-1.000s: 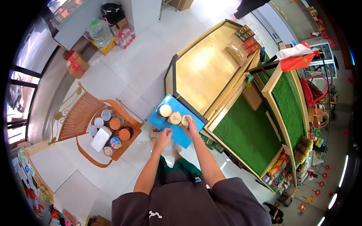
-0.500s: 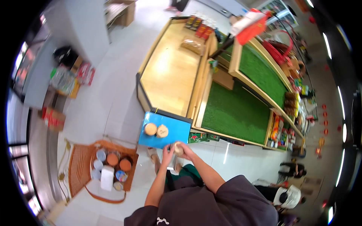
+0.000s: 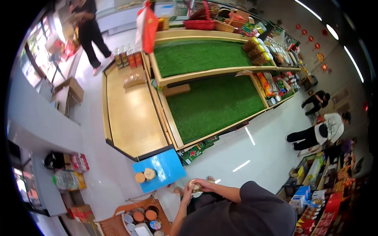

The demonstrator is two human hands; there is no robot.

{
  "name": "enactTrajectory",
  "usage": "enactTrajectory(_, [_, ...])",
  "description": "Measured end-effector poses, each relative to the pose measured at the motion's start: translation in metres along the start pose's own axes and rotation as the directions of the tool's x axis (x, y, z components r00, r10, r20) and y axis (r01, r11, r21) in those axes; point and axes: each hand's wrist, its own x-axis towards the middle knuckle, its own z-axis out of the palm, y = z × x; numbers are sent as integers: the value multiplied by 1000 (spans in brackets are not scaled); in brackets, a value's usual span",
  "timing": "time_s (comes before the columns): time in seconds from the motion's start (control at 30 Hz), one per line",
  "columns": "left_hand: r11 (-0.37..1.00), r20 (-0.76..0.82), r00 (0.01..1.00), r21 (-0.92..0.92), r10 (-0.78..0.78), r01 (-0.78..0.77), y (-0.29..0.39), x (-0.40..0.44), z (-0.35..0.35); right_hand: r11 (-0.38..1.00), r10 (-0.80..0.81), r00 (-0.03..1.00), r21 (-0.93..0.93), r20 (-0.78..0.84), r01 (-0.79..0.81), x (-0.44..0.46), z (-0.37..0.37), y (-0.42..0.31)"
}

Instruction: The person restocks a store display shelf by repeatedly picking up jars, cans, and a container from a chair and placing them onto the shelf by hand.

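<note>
In front of my body, my left hand (image 3: pixel 188 194) and my right hand (image 3: pixel 205 184) are both closed around a small jar with a beige top (image 3: pixel 195 187). The fingers cover much of it, so its sides hardly show. Just beyond the hands is a blue tabletop (image 3: pixel 169 167). On it, side by side near the left edge, are a jar with a plain tan lid (image 3: pixel 140 177) and a jar with a pale, crinkled beige top (image 3: pixel 149 174).
A woven chair (image 3: pixel 112 226) at lower left holds several jars and a white box (image 3: pixel 144 230). Green-lined shelves (image 3: pixel 216 106) and a wooden display counter (image 3: pixel 134 118) stand ahead. People stand at far left and right; packed goods (image 3: pixel 303 196) are at lower right.
My view has turned, so the shelves now lie straight ahead and the chair sits lower. Both hands still hold the jar, now farther right of the blue tabletop's jars.
</note>
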Motion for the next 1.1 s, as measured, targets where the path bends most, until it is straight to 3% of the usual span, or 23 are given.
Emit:
enactTrajectory(0.1, [996,42,996,43,-80,79,10,7,18,992,-36,999,121,27,32,-16,-12,-11])
enactTrajectory(0.17, [998,58,997,37,51,-53,10,14,38,988,-96,994,129,43,90,-27,-26,-20])
enactTrajectory(0.23, [998,24,998,10,61,-61,12,17,63,981,-154,986,133,66,144,-40,-39,-34])
enactTrajectory(0.33, [997,-4,997,-5,82,-82,27,24,105,982,-173,984,-84,-27,171,-74,-55,-61])
enactTrajectory(0.43, [997,6,997,-4,80,-80,19,23,149,968,-193,981,-162,-7,189,-110,-92,-81])
enactTrajectory(0.5, [998,72,997,-58,41,-37,18,31,180,964,-195,978,-171,70,204,-141,-116,-100])
enactTrajectory(0.57, [1000,81,997,-2,7,-7,28,23,224,922,-223,966,-293,132,253,-177,-135,-121])
enactTrajectory(0.63, [999,187,981,24,-52,48,37,23,262,797,-330,942,-515,66,315,-209,-151,-137])
enactTrajectory(0.73, [994,255,961,47,-103,94,51,35,313,785,-297,954,-579,-41,219,-262,-165,-164])
enactTrajectory(0.8, [997,325,943,29,-76,70,66,40,349,823,-424,874,-504,-238,262,-273,-179,-172])
enactTrajectory(0.83, [997,350,934,59,-71,54,75,45,367,822,-422,874,-508,-242,257,-272,-188,-175])
enactTrajectory(0.9, [997,355,932,58,-74,57,88,53,399,655,-738,620,-503,-266,564,-258,-211,-179])
enactTrajectory(0.93, [998,381,924,61,-16,-8,97,57,416,625,-773,548,-531,-319,572,-247,-224,-182])
enactTrajectory(0.97, [999,423,906,51,-6,-17,103,66,427,627,-771,548,-541,-325,561,-250,-228,-192])
enactTrajectory(1.07, [994,496,862,-16,105,-112,120,102,462,501,-865,397,-533,-307,682,-256,-237,-239])
enactTrajectory(1.1, [993,502,859,5,101,-120,127,116,470,508,-861,408,-540,-303,671,-258,-240,-258])
